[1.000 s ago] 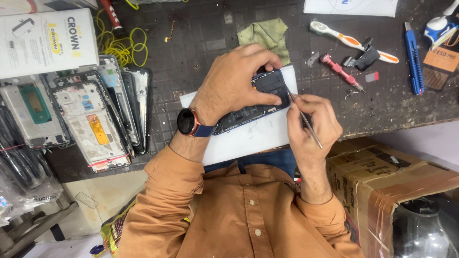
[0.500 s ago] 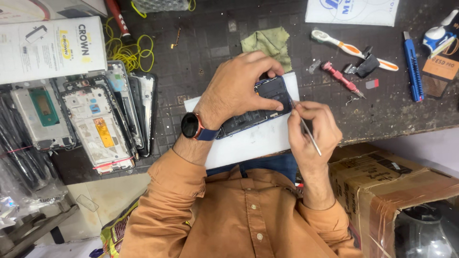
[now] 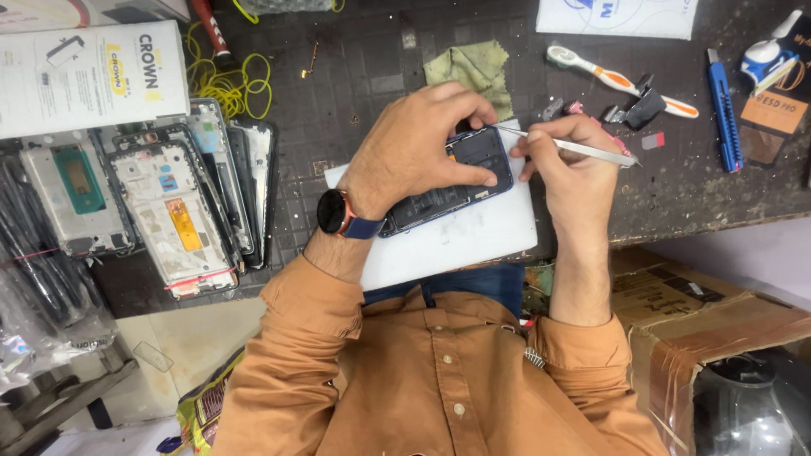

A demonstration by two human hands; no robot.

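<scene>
An opened dark phone (image 3: pixel 460 177) with its back off lies on a white board (image 3: pixel 456 241) at the table's near edge. My left hand (image 3: pixel 418 148), with a watch on the wrist, presses down on the phone and grips its far end. My right hand (image 3: pixel 574 160) holds thin metal tweezers (image 3: pixel 566 145) nearly level, the tip touching the phone's top corner beside my left fingers.
A stack of phone frames and screens (image 3: pixel 169 194) lies at the left, with a white box (image 3: pixel 84 76) and yellow wire (image 3: pixel 232 80) behind. A green cloth (image 3: pixel 473 67), toothbrush (image 3: pixel 617 80), blue knife (image 3: pixel 725 110) and a brown carton (image 3: pixel 701 321) sit to the right.
My right hand has lifted from beside the phone's near end and swung the tweezers from pointing downward to lying level, tip at the phone's top corner. My left hand stayed on the phone.
</scene>
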